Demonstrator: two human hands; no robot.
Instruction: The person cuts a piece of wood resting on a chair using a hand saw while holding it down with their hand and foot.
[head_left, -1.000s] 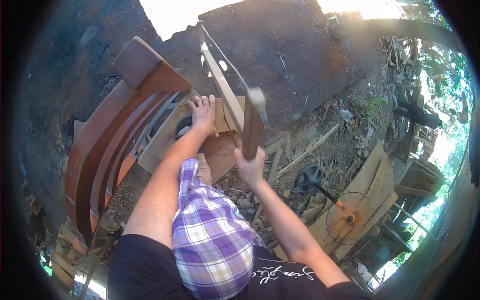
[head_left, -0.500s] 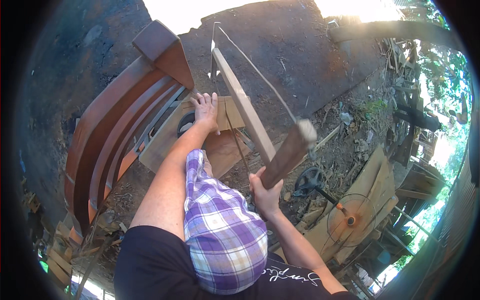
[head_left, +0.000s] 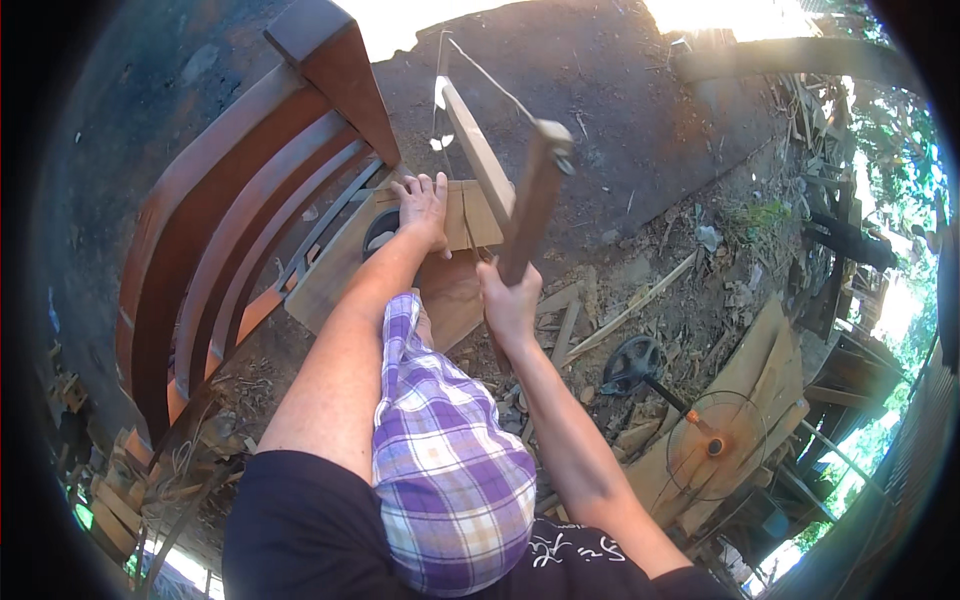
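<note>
A pale wooden board lies low in front of me. My left hand presses down on its far part, fingers stretched out and slightly spread. Right of it, my right hand is wrapped round the dark wooden end arm of a frame saw. The saw's pale crossbar runs forward, and its thin blade crosses the board just right of my left hand. Where the blade meets the wood is hard to make out. A dark round object shows beside my left wrist, and a reddish-brown panel lies below the board.
A large brown curved wooden piece of furniture stands close on the left. To the right are a fan with an orange hub, a round black base and leaning planks. Purple plaid cloth covers the space between my forearms.
My right hand has moved forward, away from me, carrying the frame saw with it, and its end arm stands more upright. My left hand stays on the board. The view has shifted slightly.
</note>
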